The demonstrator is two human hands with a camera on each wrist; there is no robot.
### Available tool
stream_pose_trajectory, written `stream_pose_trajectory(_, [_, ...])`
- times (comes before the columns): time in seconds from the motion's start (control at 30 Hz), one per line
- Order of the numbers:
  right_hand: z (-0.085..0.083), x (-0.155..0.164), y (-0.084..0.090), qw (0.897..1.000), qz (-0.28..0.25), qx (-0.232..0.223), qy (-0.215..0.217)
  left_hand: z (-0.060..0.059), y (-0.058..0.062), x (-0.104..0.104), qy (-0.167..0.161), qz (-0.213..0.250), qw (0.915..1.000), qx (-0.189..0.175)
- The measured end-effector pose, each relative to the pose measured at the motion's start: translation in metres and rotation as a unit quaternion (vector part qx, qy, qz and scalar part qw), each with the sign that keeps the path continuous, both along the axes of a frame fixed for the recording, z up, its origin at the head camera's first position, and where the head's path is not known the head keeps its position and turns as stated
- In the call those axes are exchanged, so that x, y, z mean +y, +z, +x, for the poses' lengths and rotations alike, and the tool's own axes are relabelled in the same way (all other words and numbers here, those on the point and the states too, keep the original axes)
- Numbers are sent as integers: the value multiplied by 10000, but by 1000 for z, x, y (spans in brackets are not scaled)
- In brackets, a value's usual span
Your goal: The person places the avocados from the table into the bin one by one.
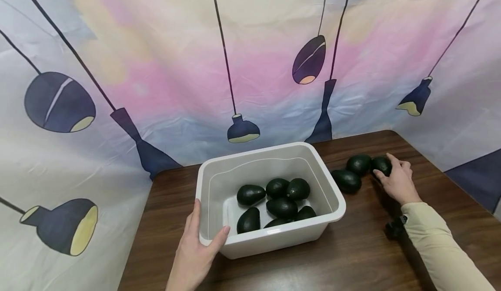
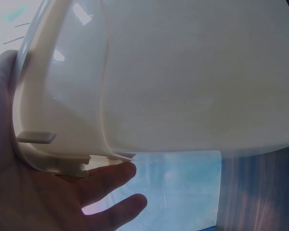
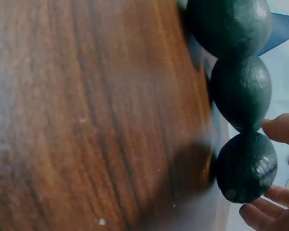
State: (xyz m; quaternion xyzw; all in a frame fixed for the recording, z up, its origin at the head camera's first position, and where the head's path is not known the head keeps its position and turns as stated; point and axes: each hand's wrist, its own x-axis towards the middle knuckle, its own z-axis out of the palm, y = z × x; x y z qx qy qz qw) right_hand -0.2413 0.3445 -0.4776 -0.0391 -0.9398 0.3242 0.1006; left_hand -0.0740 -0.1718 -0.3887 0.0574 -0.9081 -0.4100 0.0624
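Note:
My left hand (image 1: 193, 245) rests against the near left corner of a white plastic bin (image 1: 270, 239), its thumb by the front rim and its fingers along the left side. In the left wrist view those fingers (image 2: 108, 180) extend past the bin's wall (image 2: 183, 82). Several dark green avocados (image 1: 282, 207) lie inside. To the right of the bin, my right hand (image 1: 401, 182) has its thumb and fingers around an avocado (image 3: 247, 167) on the table. Two more avocados, one farther back (image 1: 359, 165) and one nearer the bin (image 1: 346, 181), lie beside it.
The bin stands on a brown wood-grain table (image 1: 364, 247). Behind it hangs a pastel cloth (image 1: 176, 65) printed with dark lamps, reaching down to the table's back edge. A small black device (image 1: 396, 228) sits at my right wrist.

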Motion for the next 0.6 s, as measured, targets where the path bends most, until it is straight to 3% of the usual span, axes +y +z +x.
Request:
stream_pose_trajectory(0.27, [-7,2,-5,9999,106,-84,-26,1,-2,0,-3,19,9998,205])
stream_pose_trajectory(0.6, [-1,5,-5,9999,-44,-72,-61,0,-2,-1,-26,60,9997,216])
